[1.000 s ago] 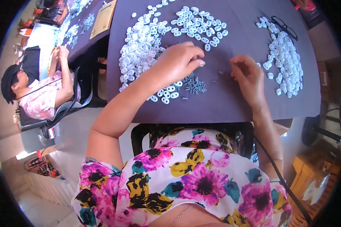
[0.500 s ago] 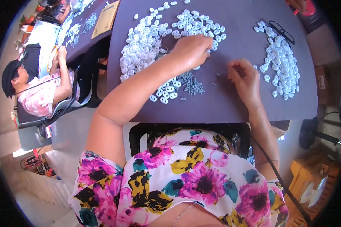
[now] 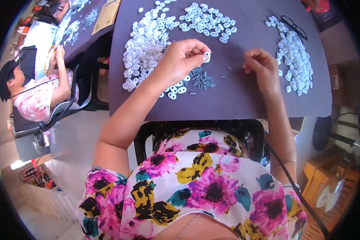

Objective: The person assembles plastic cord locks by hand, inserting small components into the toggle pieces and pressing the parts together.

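My left hand [image 3: 181, 62] pinches a small white oval plastic piece [image 3: 207, 57] between thumb and fingers, above the grey table [image 3: 236, 96]. Across from it, my right hand [image 3: 263, 66] has its thumb and fingertips pressed together; whatever is in them, if anything, is too small to make out. A heap of small grey screws [image 3: 203, 79] lies below my left hand, with a few loose ones towards my right hand. Beside that hand and forearm spreads a large pile of white oval two-holed pieces [image 3: 146, 44]. Another group of them [image 3: 208, 21] lies farther back.
To the right is a pile of white pieces [image 3: 296, 60], with black-framed glasses [image 3: 295, 27] at its far end. A co-worker [image 3: 42, 90] in a black cap sits at the left by another table. A brown clipboard-like board [image 3: 106, 17] lies on that table's edge.
My left hand has drawn back from the far group of white pieces, towards me and left, and now shows a white piece in its fingertips. My right hand has shifted slightly, its fingers still together.
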Demonstrator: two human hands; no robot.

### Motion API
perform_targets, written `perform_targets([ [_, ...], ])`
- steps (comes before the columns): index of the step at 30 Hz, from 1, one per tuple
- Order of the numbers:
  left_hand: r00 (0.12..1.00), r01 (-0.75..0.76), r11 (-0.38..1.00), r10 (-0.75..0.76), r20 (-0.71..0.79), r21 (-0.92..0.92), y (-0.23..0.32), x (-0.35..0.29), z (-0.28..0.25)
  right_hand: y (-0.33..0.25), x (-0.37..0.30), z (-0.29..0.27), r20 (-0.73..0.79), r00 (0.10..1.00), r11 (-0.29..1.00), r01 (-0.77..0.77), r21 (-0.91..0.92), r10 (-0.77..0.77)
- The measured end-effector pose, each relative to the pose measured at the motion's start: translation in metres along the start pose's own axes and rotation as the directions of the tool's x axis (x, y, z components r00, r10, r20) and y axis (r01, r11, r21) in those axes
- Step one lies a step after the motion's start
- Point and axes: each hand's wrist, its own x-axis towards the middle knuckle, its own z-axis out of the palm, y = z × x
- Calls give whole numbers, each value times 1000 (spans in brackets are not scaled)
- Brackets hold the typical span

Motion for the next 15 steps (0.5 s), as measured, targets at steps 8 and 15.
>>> perform_targets([
  [8, 999, 53, 992, -53, 0, -117, 0, -17, -4, -4, -3, 6, -2, 1000, 999, -17, -38, 17],
  [15, 995, 99, 985, -97, 19, -143, 3, -16, 1, -6, -8, 10, 3, 1000, 995, 17, -101, -17],
])
